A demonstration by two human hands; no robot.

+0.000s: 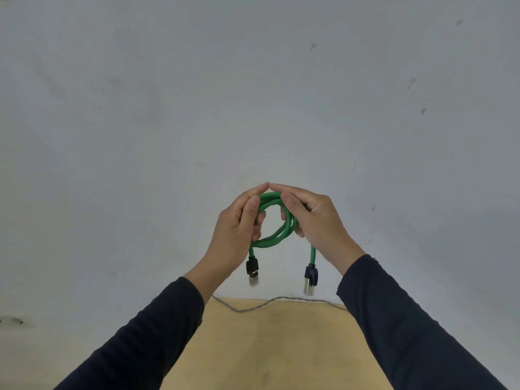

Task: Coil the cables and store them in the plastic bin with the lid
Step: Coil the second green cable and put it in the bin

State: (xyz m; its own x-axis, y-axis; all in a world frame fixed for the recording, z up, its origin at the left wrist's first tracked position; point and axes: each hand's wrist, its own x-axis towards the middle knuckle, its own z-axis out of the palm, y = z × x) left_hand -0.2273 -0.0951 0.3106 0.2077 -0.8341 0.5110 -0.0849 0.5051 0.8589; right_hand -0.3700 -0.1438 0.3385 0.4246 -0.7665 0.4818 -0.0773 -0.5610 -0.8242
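A green cable (pixel 274 237) is wound into a small loop and held up in front of a pale wall. My left hand (pixel 239 229) grips the loop's left side, thumb over the strands. My right hand (pixel 315 220) grips its right side, and the fingertips of both hands meet above the coil. Two cable ends hang down below the hands: a black plug (pixel 252 270) on the left and a dark blue plug (pixel 310 275) on the right, both with metal tips. The plastic bin and its lid are out of view.
A light wooden table (pixel 281 347) lies below, its far edge against the wall. A thin grey cable (pixel 253 305) runs along that far edge. The wall (pixel 253 94) fills most of the view.
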